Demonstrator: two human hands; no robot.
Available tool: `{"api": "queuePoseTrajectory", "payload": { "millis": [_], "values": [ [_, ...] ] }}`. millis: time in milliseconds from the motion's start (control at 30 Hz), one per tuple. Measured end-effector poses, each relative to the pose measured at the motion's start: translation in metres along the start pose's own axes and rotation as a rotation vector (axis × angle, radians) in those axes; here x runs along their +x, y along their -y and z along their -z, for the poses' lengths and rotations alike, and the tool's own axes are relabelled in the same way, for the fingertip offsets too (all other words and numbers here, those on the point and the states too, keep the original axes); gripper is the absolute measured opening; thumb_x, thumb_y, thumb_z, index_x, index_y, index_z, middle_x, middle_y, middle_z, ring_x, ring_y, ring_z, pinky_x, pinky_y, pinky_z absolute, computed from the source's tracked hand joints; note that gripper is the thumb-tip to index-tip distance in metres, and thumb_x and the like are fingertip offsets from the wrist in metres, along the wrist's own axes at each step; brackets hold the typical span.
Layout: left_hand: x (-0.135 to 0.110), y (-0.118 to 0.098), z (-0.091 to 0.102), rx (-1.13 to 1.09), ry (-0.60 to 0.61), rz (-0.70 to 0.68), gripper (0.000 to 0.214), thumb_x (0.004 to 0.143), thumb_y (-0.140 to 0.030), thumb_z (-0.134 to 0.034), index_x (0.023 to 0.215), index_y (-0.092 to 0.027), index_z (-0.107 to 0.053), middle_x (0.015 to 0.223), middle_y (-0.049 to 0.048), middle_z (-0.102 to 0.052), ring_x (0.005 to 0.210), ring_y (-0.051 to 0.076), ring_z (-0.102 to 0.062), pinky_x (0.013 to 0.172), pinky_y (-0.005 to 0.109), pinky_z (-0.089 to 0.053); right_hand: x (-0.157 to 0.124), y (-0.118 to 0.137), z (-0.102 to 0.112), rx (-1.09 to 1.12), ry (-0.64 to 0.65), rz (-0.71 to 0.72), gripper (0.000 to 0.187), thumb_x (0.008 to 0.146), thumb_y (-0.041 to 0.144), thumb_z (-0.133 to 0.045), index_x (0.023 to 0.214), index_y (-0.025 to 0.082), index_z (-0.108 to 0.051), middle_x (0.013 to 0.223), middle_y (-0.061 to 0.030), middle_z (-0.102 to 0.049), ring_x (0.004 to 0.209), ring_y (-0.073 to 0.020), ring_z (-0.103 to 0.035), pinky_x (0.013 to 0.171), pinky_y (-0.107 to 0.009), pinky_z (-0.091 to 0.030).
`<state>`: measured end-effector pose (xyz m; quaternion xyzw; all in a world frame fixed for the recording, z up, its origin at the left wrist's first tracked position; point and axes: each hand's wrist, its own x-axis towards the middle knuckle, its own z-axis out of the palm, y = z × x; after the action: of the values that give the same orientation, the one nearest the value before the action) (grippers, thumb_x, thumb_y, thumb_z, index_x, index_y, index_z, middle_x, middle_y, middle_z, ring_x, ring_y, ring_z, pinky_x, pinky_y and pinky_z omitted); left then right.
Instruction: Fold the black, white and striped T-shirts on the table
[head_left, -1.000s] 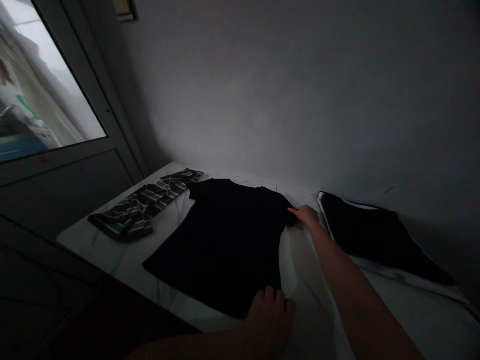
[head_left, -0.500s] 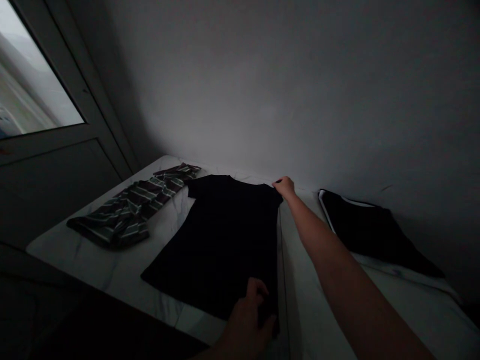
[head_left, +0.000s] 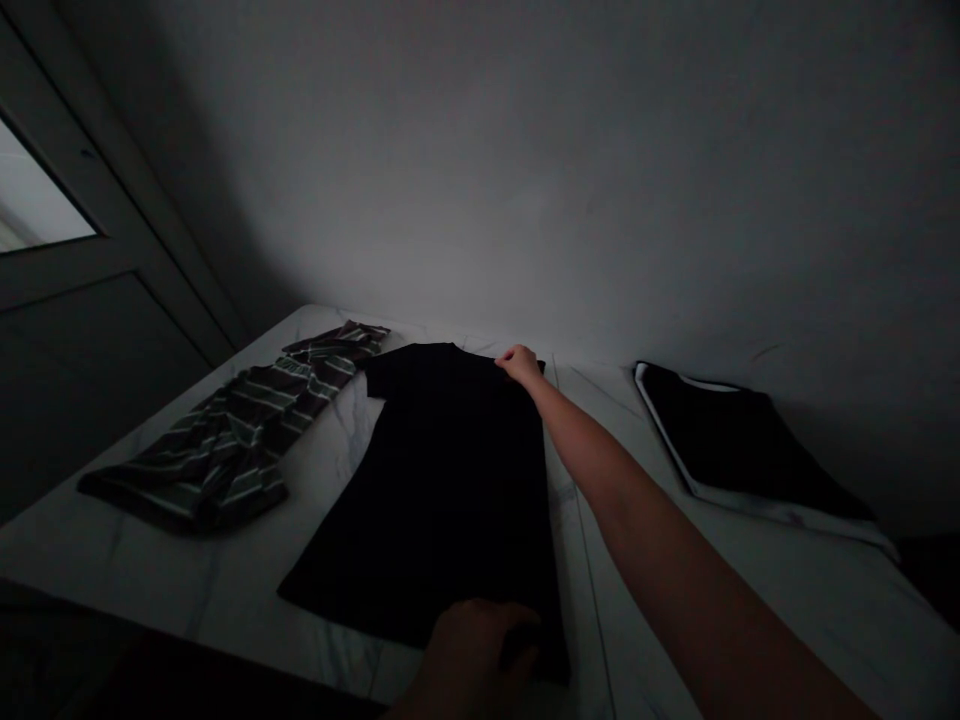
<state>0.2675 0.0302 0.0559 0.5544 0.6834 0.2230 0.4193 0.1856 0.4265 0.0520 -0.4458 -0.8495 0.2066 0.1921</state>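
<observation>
Two even pulls should suit this black T-shirt, my right hand pinching beside its neckline, my left hand near the hem, grip too dark to judge.

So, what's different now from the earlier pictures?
The right hand has let go of the sleeve end of the black shirt and moved left to the shoulder, where it seems to pinch the cloth beside the neckline. The left hand has shifted left from the hem's corner; its grip is too dark to tell. The striped garment and folded black cloth lie as before.
</observation>
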Motion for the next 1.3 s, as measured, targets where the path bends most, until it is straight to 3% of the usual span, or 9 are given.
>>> {"api": "queuePoseTrajectory", "payload": {
  "millis": [200,300,400,500,633,800,967,1133,1300],
  "values": [
    [-0.003,0.003,0.013,0.079,0.112,-0.088,0.040,0.082,-0.028,-0.066,0.122,-0.032,-0.068,0.118,0.0000,-0.073,0.105,0.024,-0.070,0.090,0.033,-0.053,0.001,-0.003,-0.003,0.133,0.114,-0.011,0.012,0.092,0.025,-0.063,0.091,0.015,-0.069,0.074,-0.0025,-0.072,0.058,-0.0113,-0.066,0.063,-0.024,-0.056],
    [0.003,-0.003,0.046,0.097,0.211,-0.221,0.043,0.086,-0.037,-0.066,0.128,-0.032,-0.064,0.099,0.0000,-0.078,0.086,0.019,-0.073,0.077,0.026,-0.053,0.003,-0.016,0.007,0.137,0.057,-0.008,0.015,0.097,0.021,-0.054,0.098,0.016,-0.067,0.088,-0.0046,-0.074,0.068,-0.0106,-0.067,0.070,-0.024,-0.055],
    [0.039,-0.012,0.091,0.173,0.236,-0.231,0.036,0.091,-0.044,-0.059,0.123,-0.030,-0.068,0.072,-0.0024,-0.074,0.070,0.016,-0.071,0.070,0.024,-0.050,0.003,-0.037,0.021,0.072,-0.052,-0.026,0.015,0.094,0.016,-0.054,0.095,0.016,-0.069,0.102,-0.0082,-0.073,0.092,-0.0158,-0.067,0.087,-0.028,-0.051],
    [0.107,-0.019,0.133,0.364,-0.025,-0.112,0.032,0.091,-0.044,-0.057,0.113,-0.025,-0.071,0.085,0.0022,-0.075,0.085,0.021,-0.071,0.077,0.028,-0.050,-0.001,-0.059,0.030,-0.002,-0.130,-0.060,0.017,0.089,0.012,-0.054,0.092,0.016,-0.071,0.108,-0.0106,-0.070,0.105,-0.0197,-0.062,0.096,-0.031,-0.045],
    [0.201,-0.019,0.169,0.500,-0.449,0.135,0.044,0.091,-0.044,-0.057,0.124,-0.015,-0.058,0.124,0.0162,-0.064,0.115,0.030,-0.060,0.094,0.035,-0.046,-0.006,-0.079,0.027,-0.058,-0.176,-0.090,0.018,0.086,0.012,-0.056,0.096,0.016,-0.071,0.107,-0.0119,-0.068,0.104,-0.0205,-0.061,0.094,-0.030,-0.044],
    [0.266,-0.015,0.183,0.481,-0.621,0.216,0.042,0.092,-0.044,-0.055,0.121,-0.014,-0.057,0.134,0.0196,-0.055,0.127,0.033,-0.048,0.101,0.039,-0.041,-0.002,-0.089,0.017,-0.073,-0.195,-0.049,0.026,0.085,0.009,-0.055,0.105,0.016,-0.069,0.106,-0.0096,-0.068,0.100,-0.0189,-0.063,0.092,-0.031,-0.046],
    [0.285,-0.009,0.185,0.451,-0.618,0.216,0.029,0.086,-0.038,-0.066,0.104,-0.017,-0.064,0.130,0.0171,-0.058,0.126,0.033,-0.049,0.100,0.039,-0.041,0.007,-0.094,0.016,-0.090,-0.167,0.013,0.020,0.083,0.008,-0.060,0.098,0.016,-0.070,0.105,-0.0086,-0.068,0.100,-0.0173,-0.063,0.092,-0.028,-0.046],
    [0.283,-0.003,0.196,0.387,-0.616,0.192,0.022,0.094,-0.035,-0.057,0.110,-0.020,-0.058,0.114,0.0095,-0.068,0.107,0.021,-0.063,0.085,0.028,-0.046,0.016,-0.095,0.022,-0.112,-0.134,0.020,0.010,0.086,0.012,-0.061,0.089,0.015,-0.069,0.097,-0.0074,-0.068,0.095,-0.0171,-0.062,0.088,-0.027,-0.047],
    [0.280,0.005,0.198,0.375,-0.648,0.223,0.020,0.095,-0.033,-0.056,0.111,-0.021,-0.054,0.114,0.0103,-0.067,0.104,0.023,-0.064,0.080,0.029,-0.047,0.013,-0.083,0.022,-0.148,-0.154,0.031,0.008,0.090,0.018,-0.059,0.090,0.019,-0.067,0.103,-0.0063,-0.066,0.097,-0.0184,-0.060,0.083,-0.028,-0.047]
  ]
}}
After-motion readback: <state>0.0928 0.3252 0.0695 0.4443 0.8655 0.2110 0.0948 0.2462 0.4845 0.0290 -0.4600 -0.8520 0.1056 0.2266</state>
